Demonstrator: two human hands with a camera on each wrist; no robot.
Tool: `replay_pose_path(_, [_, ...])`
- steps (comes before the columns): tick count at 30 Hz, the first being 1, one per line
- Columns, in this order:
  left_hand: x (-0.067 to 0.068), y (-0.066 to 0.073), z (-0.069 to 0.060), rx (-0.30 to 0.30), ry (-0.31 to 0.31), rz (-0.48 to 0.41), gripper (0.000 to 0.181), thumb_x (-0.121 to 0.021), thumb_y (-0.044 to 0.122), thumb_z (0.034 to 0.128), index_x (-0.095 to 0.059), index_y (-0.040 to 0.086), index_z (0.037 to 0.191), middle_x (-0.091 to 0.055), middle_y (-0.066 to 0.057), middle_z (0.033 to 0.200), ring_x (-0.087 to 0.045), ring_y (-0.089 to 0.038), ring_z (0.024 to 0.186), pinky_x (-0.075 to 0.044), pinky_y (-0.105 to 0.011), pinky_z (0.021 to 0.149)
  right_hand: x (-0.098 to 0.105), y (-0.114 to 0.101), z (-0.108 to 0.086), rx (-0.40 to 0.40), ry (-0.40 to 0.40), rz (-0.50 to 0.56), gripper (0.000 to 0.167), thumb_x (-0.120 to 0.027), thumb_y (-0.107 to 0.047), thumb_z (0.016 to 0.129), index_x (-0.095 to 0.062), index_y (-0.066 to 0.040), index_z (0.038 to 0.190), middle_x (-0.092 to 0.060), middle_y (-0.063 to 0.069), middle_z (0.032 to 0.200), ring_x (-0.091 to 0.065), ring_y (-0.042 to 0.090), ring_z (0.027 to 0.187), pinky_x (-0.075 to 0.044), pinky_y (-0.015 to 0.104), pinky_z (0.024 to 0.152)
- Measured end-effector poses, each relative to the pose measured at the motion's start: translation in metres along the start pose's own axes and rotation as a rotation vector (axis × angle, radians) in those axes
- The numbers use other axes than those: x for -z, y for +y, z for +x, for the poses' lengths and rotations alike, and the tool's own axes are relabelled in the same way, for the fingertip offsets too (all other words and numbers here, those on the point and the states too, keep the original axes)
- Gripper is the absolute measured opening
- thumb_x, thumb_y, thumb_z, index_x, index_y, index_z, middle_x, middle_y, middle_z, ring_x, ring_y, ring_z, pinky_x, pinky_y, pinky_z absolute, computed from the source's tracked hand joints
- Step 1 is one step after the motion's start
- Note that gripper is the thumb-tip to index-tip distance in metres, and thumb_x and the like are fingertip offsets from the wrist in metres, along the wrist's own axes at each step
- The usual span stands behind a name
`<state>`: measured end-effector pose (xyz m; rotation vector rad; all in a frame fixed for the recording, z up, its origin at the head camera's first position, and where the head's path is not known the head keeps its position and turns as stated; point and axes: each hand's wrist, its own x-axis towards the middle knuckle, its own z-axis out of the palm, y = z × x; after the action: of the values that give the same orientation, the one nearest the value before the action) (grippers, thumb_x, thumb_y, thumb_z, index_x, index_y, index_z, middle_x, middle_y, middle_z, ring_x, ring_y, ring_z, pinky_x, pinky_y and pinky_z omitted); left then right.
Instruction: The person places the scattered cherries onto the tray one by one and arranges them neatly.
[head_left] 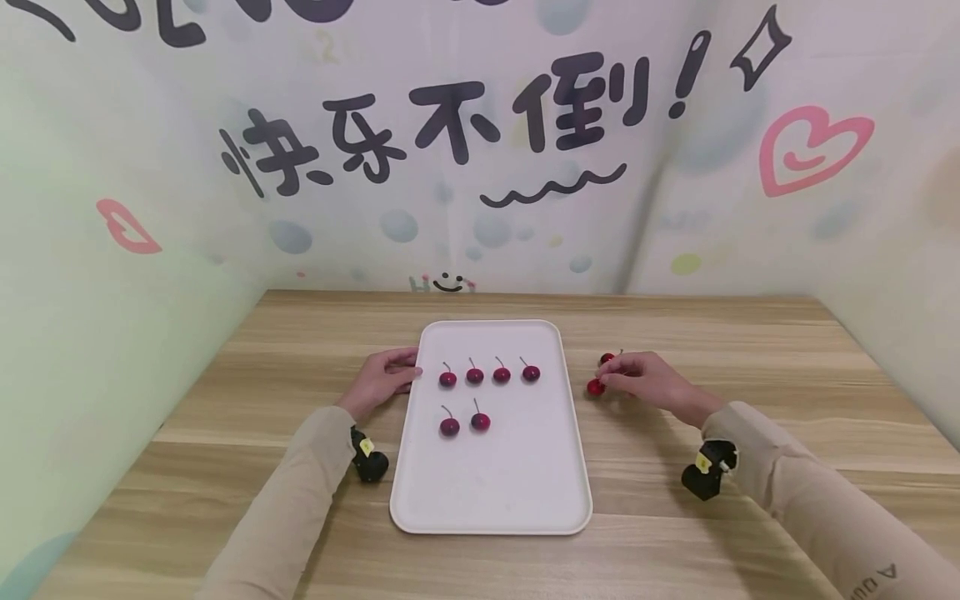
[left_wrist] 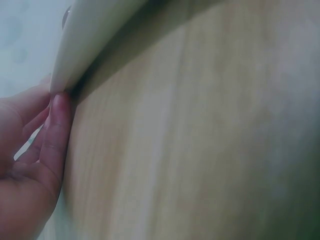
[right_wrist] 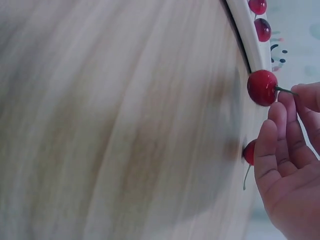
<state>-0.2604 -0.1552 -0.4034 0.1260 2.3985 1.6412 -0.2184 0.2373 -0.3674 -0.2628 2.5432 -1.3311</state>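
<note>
A white rectangular tray lies on the table in the head view. At its left rim my left hand holds the edge, and the left wrist view shows the fingers against the rim. Beyond the tray's right side, my right hand pinches the stem of a red cherry between thumb and fingertips. Another cherry sits on the table just behind that hand, partly hidden by it. On the tray, several dark red cherries form a back row, stems up, with two cherries in front at left.
The wooden table extends on both sides of the tray. Behind it stands a printed white backdrop with dark lettering. A black wrist camera is on the left wrist, another black camera on the right.
</note>
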Motion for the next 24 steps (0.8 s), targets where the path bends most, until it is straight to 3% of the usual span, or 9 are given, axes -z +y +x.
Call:
replay_pose_path(9, [0.000, 0.000, 0.000, -0.005, 0.002, 0.002, 0.046, -0.058, 0.012, 0.0863, -0.043, 0.002, 0.129, -0.050, -0.018, 0.119, -0.055, -0.025, 0.100, -0.052, -0.029, 0.075, -0.002, -0.004, 0.003, 0.034, -0.032, 0.029, 0.028, -0.057, -0.014, 0.086, -0.057, 0.005, 0.107, -0.061, 0.012, 0.096, -0.053, 0.022, 0.078, -0.049, 0.029, 0.064])
replay_pose_path(20, [0.000, 0.003, -0.002, -0.001, -0.005, 0.001, 0.047, -0.057, 0.012, 0.0866, -0.042, 0.003, 0.130, -0.049, -0.018, 0.121, -0.054, -0.027, 0.102, -0.051, -0.029, 0.077, -0.008, -0.017, 0.005, 0.041, -0.080, 0.112, 0.034, -0.060, -0.014, 0.085, -0.053, 0.009, 0.109, -0.064, 0.015, 0.090, -0.061, 0.027, 0.084, -0.052, 0.035, 0.074])
replay_pose_path(24, [0.000, 0.002, -0.002, 0.000, -0.003, 0.004, 0.047, -0.058, 0.013, 0.0863, -0.042, 0.003, 0.130, -0.050, -0.018, 0.121, -0.054, -0.026, 0.102, -0.051, -0.029, 0.077, -0.013, -0.021, 0.006, 0.057, -0.094, 0.144, 0.031, -0.058, -0.011, 0.085, -0.054, 0.010, 0.108, -0.063, 0.013, 0.092, -0.061, 0.023, 0.084, -0.052, 0.035, 0.076])
